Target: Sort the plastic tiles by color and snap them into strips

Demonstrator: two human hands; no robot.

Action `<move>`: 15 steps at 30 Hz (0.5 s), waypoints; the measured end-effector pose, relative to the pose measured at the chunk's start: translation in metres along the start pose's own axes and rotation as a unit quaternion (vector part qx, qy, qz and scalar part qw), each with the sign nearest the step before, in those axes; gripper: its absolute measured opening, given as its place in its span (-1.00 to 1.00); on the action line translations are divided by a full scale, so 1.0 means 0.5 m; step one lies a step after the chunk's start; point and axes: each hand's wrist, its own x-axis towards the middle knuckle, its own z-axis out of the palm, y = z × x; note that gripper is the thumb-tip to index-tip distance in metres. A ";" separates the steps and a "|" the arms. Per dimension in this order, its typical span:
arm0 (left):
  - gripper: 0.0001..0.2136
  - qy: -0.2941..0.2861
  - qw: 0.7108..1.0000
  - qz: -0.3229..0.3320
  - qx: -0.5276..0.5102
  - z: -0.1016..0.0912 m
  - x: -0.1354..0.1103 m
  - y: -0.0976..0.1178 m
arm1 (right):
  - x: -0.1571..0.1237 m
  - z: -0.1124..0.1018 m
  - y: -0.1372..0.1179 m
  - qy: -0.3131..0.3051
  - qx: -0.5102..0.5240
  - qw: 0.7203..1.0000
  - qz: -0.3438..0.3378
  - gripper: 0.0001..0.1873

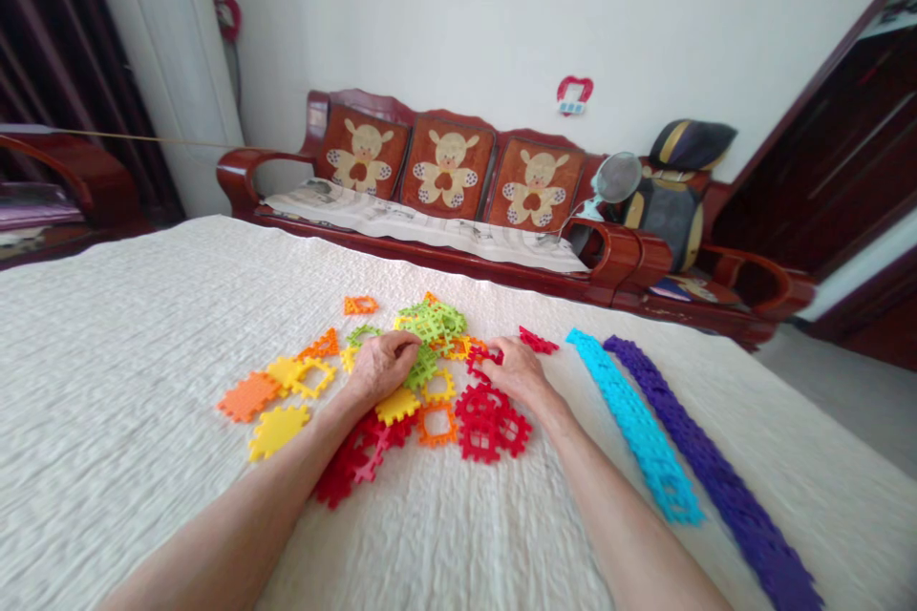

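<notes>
My left hand is closed over the middle of the pile, its fingers curled beside the green interlocking tiles; what they hold, if anything, is hidden. A red interlocking tile is between the thumb and fingers of my right hand. Just below that hand lies a cluster of red tiles. An orange frame tile and a yellow tile sit between my arms. More red tiles show partly behind my left forearm.
Yellow tiles and a salmon-orange tile lie at left. On the right stretch a light-blue strip and a purple strip of joined tiles. All rest on a pale quilted cover. Beyond stands a wooden sofa.
</notes>
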 end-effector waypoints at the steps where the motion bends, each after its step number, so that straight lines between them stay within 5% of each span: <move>1: -0.75 0.001 1.000 0.001 -0.002 0.001 0.000 -0.001 | 0.001 -0.001 0.006 0.007 -0.001 1.000 -0.004 -0.63; 7: -0.77 0.003 1.000 0.015 -0.005 0.003 0.001 -0.006 | -0.005 0.005 0.008 0.069 -0.021 0.997 0.008 -0.64; 11: -0.76 0.005 1.000 0.011 -0.011 0.004 0.001 -0.005 | -0.024 -0.007 -0.007 0.121 -0.010 0.989 -0.082 -0.74; 15: -0.77 0.006 1.000 0.014 -0.008 0.003 0.000 -0.003 | -0.057 -0.031 -0.006 0.035 0.023 0.991 -0.128 -0.87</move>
